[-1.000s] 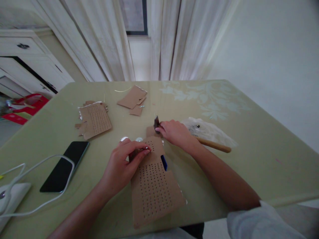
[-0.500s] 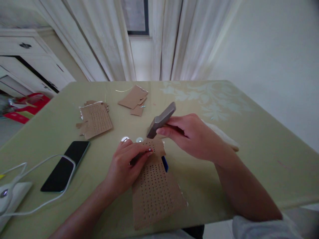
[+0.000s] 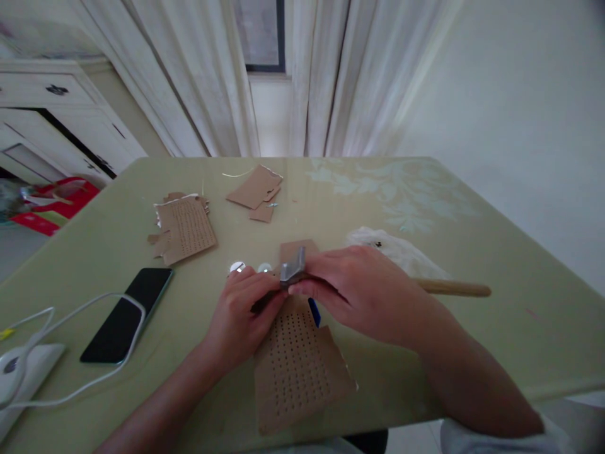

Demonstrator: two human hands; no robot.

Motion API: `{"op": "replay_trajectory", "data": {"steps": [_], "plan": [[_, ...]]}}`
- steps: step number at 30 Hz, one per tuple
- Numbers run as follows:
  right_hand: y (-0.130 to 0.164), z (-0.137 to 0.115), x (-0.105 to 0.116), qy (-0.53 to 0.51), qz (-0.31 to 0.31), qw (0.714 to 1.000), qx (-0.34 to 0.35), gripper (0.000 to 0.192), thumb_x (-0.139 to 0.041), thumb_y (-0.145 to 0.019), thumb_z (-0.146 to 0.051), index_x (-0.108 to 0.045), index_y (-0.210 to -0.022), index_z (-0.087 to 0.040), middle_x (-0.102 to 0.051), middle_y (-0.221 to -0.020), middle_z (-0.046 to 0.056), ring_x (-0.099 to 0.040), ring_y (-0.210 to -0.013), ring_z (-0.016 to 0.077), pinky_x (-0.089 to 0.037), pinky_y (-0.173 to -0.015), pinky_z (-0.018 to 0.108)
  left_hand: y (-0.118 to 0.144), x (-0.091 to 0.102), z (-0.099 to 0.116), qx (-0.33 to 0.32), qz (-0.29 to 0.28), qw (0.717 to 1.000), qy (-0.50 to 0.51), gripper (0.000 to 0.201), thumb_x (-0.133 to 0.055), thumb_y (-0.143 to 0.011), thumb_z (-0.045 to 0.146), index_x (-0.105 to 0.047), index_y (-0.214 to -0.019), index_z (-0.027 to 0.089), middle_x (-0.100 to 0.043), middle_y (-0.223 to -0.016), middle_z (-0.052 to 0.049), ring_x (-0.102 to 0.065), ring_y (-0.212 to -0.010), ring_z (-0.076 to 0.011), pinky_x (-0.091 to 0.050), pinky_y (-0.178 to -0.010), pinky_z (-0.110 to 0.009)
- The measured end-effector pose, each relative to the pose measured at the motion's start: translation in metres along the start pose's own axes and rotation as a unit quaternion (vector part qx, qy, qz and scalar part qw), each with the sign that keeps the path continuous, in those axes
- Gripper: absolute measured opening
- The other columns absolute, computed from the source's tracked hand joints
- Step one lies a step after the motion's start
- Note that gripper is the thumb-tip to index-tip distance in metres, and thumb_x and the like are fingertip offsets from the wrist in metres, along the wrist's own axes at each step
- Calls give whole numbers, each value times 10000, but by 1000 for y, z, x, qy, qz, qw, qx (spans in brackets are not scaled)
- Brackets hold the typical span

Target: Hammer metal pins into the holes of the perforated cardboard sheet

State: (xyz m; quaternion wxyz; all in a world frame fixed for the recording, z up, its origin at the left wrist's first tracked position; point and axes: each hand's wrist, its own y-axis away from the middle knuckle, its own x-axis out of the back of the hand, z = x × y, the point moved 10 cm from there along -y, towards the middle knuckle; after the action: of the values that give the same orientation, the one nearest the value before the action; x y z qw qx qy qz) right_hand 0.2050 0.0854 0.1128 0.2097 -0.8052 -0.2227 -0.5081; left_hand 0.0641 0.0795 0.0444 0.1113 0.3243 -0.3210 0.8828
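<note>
My right hand [image 3: 362,290] is closed round a hammer, gripping it close to its grey metal head [image 3: 293,271]. The wooden handle [image 3: 456,288] sticks out to the right behind my wrist. Beneath the hammer head, the fingertips of my left hand [image 3: 246,309] pinch a small nail-like pin, now hidden by the head. They rest over a brown piece of cardboard [image 3: 297,372] punched with rows of small holes. Something flat and blue [image 3: 314,312] shows at the cardboard's right edge. Two small shiny discs [image 3: 237,268] lie just beyond my left hand.
More punched cardboard [image 3: 186,230] lies at the left, and plain cardboard pieces [image 3: 255,188] farther back. A phone [image 3: 127,315] lies left of my arm, crossed by a white cable [image 3: 101,380]. Behind my right hand is a crumpled white plastic bag [image 3: 401,249].
My right hand has brought the hammer head down and slightly left, onto the spot at my left fingertips. The handle has swung into view. My left hand stays in nearly the same place.
</note>
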Motion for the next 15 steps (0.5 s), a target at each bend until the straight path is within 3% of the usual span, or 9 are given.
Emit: {"op": "replay_trajectory", "data": {"steps": [4, 8, 13, 15], "plan": [[0, 0, 7, -35, 40, 999, 6, 241, -636, -1169, -385, -795, -1087, -224, -859, -1020, 30, -781, -901, 231, -432, -769, 340, 0, -1, -1, -2, 0, 1000, 0, 94, -724, -1063, 194, -792, -1054, 257, -823, -941, 12, -643, -829, -204, -425, -816, -387], [-2, 1, -4, -13, -13, 1000, -2, 247, -683, -1145, -368, -792, -984, -215, -851, -958, 38, -760, -836, 222, -402, -719, 339, 1, -3, -1, -2, -14, 1000, -14, 148, -700, -1062, 182, -806, -1002, 266, -830, -1048, -7, -663, -880, -216, -439, -845, -402], [-5, 0, 0, -54, 26, 998, 6, 240, -656, -1163, -376, -795, -1041, -223, -850, -969, 21, -743, -838, 197, -412, -746, 324, 3, 0, -6, 20, 1, 1000, -12, 130, -723, -1051, 222, -831, -1011, 283, -787, -1067, -27, -692, -964, -232, -470, -879, -410], [-7, 2, -6, -32, -2, 999, -5, 242, -669, -1153, -373, -804, -1019, -225, -852, -965, 32, -747, -833, 207, -402, -734, 332, 3, -1, -8, 29, -1, 999, -16, 127, -728, -1039, 225, -830, -991, 284, -777, -1067, -31, -696, -975, -238, -483, -895, -417]]}}
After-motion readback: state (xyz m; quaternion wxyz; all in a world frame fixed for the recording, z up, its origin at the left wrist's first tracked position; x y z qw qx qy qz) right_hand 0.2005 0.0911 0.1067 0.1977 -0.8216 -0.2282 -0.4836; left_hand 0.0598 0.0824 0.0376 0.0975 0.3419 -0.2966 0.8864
